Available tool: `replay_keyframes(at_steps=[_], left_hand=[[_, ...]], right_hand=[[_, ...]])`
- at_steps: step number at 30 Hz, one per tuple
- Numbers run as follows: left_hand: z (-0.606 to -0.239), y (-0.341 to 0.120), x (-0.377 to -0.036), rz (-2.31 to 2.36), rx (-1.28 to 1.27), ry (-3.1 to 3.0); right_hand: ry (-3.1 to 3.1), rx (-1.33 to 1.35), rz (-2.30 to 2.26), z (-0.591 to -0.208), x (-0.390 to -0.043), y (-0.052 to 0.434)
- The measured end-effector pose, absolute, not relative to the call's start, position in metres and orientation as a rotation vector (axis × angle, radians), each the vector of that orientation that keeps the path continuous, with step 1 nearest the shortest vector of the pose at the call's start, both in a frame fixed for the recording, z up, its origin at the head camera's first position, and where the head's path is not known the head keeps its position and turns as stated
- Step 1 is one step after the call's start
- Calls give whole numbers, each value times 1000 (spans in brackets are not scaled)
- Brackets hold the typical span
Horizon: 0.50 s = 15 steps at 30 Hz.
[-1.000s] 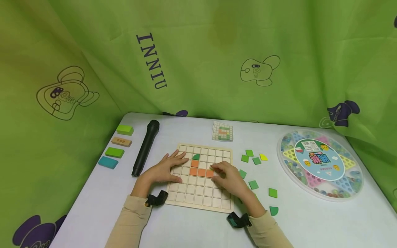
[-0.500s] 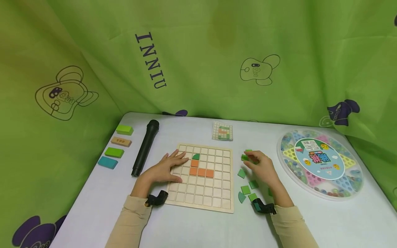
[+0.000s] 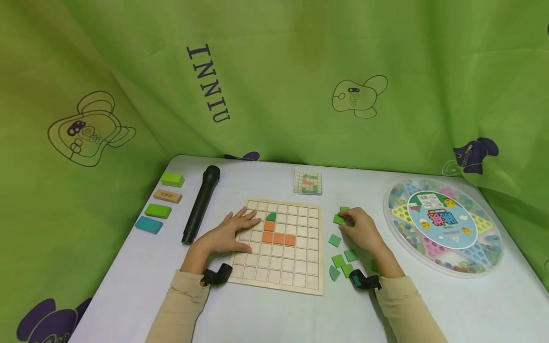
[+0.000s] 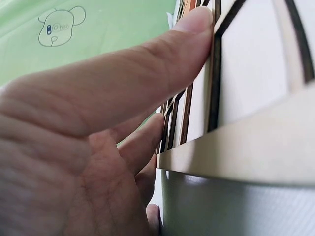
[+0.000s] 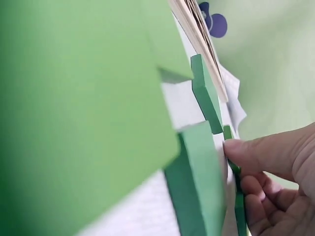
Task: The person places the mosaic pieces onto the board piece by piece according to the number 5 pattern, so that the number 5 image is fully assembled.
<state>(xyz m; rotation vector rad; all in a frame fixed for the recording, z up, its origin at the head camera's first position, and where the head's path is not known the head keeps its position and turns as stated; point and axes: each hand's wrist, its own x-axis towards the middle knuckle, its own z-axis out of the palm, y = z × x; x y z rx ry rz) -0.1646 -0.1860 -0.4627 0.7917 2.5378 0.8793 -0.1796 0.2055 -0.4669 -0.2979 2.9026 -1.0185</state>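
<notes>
My left hand (image 3: 227,233) lies with spread fingers on the left side of a wooden grid board (image 3: 296,276). In the left wrist view, its thumb (image 4: 147,69) presses on the board near the edge. A green quarter-round tile (image 3: 271,217) and several orange square tiles (image 3: 279,238) sit in the board's cells. Right of the board, my right hand (image 3: 362,231) pinches a green square tile (image 3: 338,219) between thumb and fingertips, low at the table. In the right wrist view, the thumb (image 5: 241,152) covers part of that tile. Another green tile (image 3: 344,208) shows just behind it.
Loose green tiles (image 3: 338,261) and a green quarter-round tile (image 3: 334,273) lie beside the board. A pattern card (image 3: 307,181) is behind it. At left are a black microphone (image 3: 200,205) and coloured blocks (image 3: 158,211). A round marble game box (image 3: 443,228) stands at right.
My right hand has left the orange tiles on the board and moved right to the loose green tiles, where its fingers have closed in. The left hand stays in place.
</notes>
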Motion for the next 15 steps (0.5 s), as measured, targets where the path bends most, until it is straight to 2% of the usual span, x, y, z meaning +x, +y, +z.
replay_keyframes(at_steps=[8, 15], left_hand=[[-463, -186, -164, 886, 792, 2541], [-459, -186, -162, 884, 778, 2548]], right_hand=[[2924, -312, -977, -466, -180, 206], [2875, -359, -1179, -457, -174, 192]])
